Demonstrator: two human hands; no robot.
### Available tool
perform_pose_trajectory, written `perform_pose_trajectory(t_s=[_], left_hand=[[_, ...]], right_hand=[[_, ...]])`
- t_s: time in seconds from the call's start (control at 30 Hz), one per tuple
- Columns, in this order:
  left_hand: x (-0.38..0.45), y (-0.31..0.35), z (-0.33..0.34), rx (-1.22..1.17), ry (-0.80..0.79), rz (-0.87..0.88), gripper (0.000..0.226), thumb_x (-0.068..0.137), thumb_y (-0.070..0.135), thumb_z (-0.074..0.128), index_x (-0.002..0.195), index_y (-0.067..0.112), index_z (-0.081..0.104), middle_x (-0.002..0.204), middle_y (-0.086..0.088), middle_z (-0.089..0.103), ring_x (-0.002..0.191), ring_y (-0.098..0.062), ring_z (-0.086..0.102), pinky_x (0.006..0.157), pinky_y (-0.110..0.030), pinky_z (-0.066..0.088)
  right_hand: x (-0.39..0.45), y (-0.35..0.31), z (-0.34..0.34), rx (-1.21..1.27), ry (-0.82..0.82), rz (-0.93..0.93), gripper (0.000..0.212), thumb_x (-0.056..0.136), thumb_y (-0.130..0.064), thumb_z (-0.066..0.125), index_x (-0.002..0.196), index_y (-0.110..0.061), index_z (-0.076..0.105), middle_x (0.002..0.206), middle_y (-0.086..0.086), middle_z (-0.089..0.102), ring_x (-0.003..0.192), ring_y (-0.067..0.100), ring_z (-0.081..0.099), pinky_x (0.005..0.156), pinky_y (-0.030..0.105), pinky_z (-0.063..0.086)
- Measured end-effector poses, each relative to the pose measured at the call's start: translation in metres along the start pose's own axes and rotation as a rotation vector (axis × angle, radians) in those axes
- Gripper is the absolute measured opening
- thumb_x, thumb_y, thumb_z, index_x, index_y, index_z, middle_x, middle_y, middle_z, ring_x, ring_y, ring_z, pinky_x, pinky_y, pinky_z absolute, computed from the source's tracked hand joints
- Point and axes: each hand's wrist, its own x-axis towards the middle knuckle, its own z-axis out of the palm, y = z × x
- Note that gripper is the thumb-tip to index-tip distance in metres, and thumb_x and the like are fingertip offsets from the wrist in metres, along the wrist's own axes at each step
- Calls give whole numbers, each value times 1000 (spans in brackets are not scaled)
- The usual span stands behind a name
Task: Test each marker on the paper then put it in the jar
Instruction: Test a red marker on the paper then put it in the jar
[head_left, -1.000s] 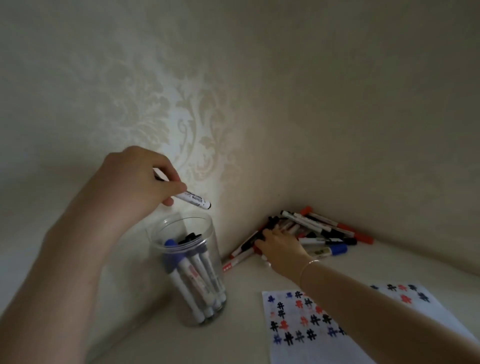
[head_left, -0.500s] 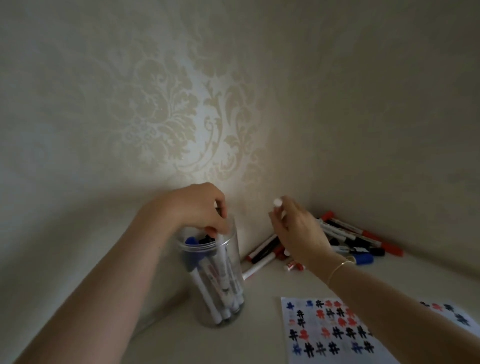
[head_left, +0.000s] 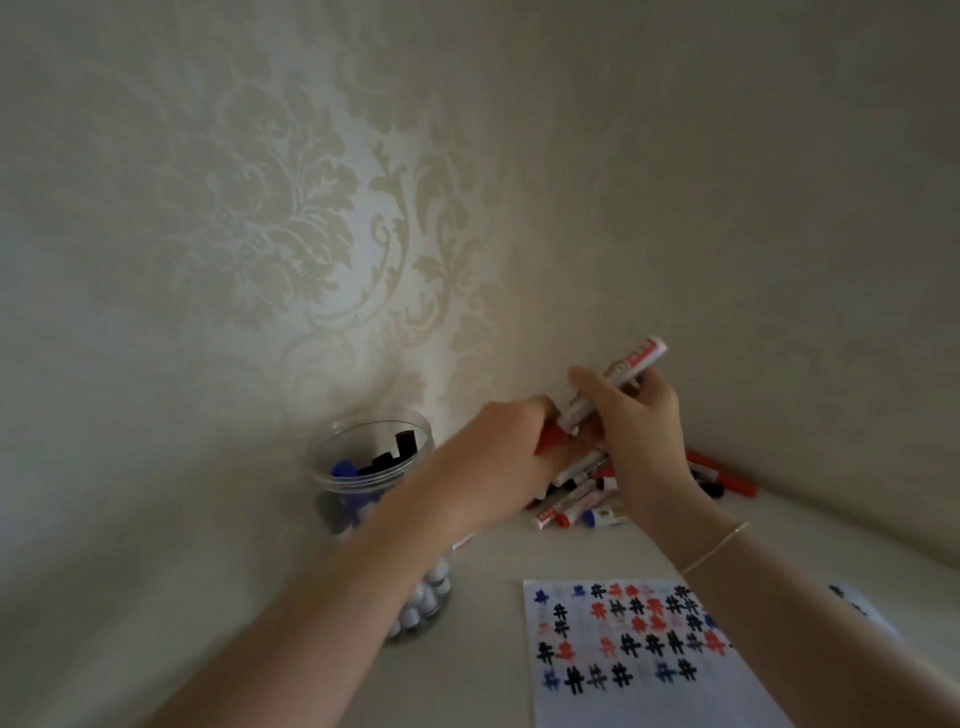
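My right hand (head_left: 636, 431) holds a white marker (head_left: 621, 375) tilted up to the right. Its red cap (head_left: 550, 439) is at the lower left end, gripped by my left hand (head_left: 498, 457). Both hands meet above the pile of loose markers (head_left: 587, 499) in the corner. The clear jar (head_left: 371, 483) stands to the left, partly behind my left forearm, with several capped blue and black markers inside. The white paper (head_left: 639, 670) lies at the lower right, covered with black, red and blue hash marks.
Patterned wallpaper walls close in on the left and behind. More red and black markers (head_left: 719, 480) lie against the right wall. A second sheet's corner (head_left: 857, 605) shows behind my right forearm.
My left hand left the jar and moved right onto the red cap. My right hand brought the picked-up marker higher, in front of the pile. The view shifted slightly.
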Motion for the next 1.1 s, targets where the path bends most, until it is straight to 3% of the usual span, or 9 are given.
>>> perform_pose_trajectory(t_s=[0.17, 0.27, 0.47, 0.7, 0.87, 0.93, 1.0, 1.03, 1.1], left_hand=[[-2, -3, 35, -389, -59, 115, 16, 101, 32, 43, 105, 24, 57, 68, 14, 61, 53, 2, 52, 51, -15, 40], [-5, -3, 53, -698, -202, 46, 14, 102, 22, 40, 102, 25, 54, 47, 16, 42, 42, 0, 31, 42, -14, 27], [-2, -4, 80, -967, -291, 7, 32, 101, 22, 43, 74, 27, 60, 53, 6, 25, 44, -9, 15, 39, -19, 15], [1, -7, 95, -1197, -465, 3, 14, 91, 29, 51, 81, 23, 59, 54, 6, 19, 46, -11, 9, 41, -23, 10], [-2, -6, 103, -1254, -523, -46, 14, 92, 30, 49, 83, 22, 57, 57, 3, 16, 47, -11, 11, 42, -21, 13], [-1, -3, 103, -1108, -493, -17, 17, 94, 31, 50, 86, 19, 59, 56, 3, 33, 47, -11, 29, 45, -21, 30], [1, 3, 104, -844, -415, 94, 22, 99, 30, 45, 94, 16, 62, 73, 0, 58, 62, -15, 56, 62, -26, 51], [1, 6, 104, -746, -370, 145, 25, 100, 30, 42, 96, 16, 62, 79, 2, 63, 67, -14, 59, 64, -26, 53], [1, 12, 105, -680, -277, 169, 30, 102, 30, 38, 97, 11, 61, 68, 14, 57, 54, -6, 50, 52, -19, 44]], right_hand=[[-3, 1, -32, 91, -227, 266, 29, 82, 1, 63, 58, -9, 49, 49, 7, 46, 37, 11, 39, 37, 20, 37], [-8, 7, -49, 18, -263, 310, 29, 88, 0, 57, 59, -7, 55, 49, 5, 52, 37, 10, 41, 37, 19, 38], [-18, 14, -70, -4, -212, 282, 30, 87, -1, 56, 58, -6, 53, 46, 6, 51, 37, 15, 41, 42, 27, 35], [-29, 14, -88, -43, -222, 245, 27, 86, -2, 58, 60, -3, 52, 46, 9, 50, 35, 15, 42, 35, 21, 29], [-32, 15, -95, -26, -234, 207, 25, 86, 1, 57, 62, -2, 50, 46, 11, 51, 32, 17, 40, 33, 19, 30], [-32, 15, -98, -55, -243, 174, 25, 85, 2, 59, 61, -2, 50, 49, 14, 53, 33, 20, 42, 33, 20, 32], [-34, 15, -99, -147, -216, 122, 26, 83, 0, 63, 61, -2, 51, 51, 15, 55, 36, 23, 44, 34, 23, 36], [-34, 16, -99, -186, -190, 97, 26, 83, -1, 65, 61, -2, 52, 51, 15, 55, 36, 23, 44, 35, 23, 37], [-33, 18, -98, -201, -145, 68, 25, 83, -2, 65, 61, -2, 53, 51, 15, 56, 37, 24, 45, 35, 24, 37]])
